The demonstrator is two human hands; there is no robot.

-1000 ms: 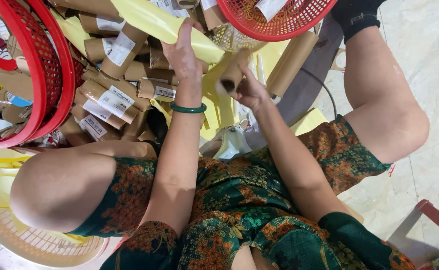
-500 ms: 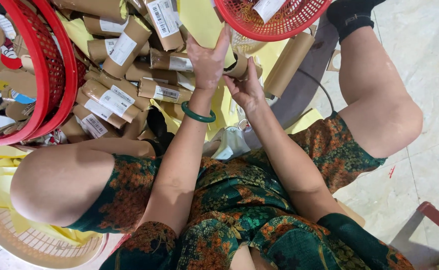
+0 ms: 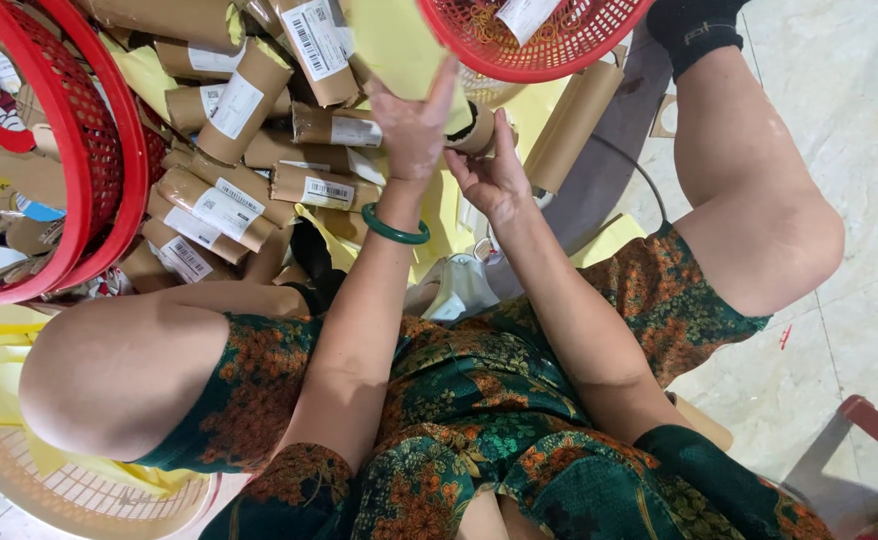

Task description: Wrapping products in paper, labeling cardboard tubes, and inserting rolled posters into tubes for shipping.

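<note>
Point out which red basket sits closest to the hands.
The red basket at the top centre, just above the left hand and right hand. The other red basket stands far off at the left edge, holding cardboard scraps.

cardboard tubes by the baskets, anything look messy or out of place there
Yes. The brown cardboard tubes lie in a loose heap, pointing every way, on crumpled yellow paper rather than stacked. One long tube lies apart from the heap, under the red basket. Nothing looks torn or spilled.
</note>
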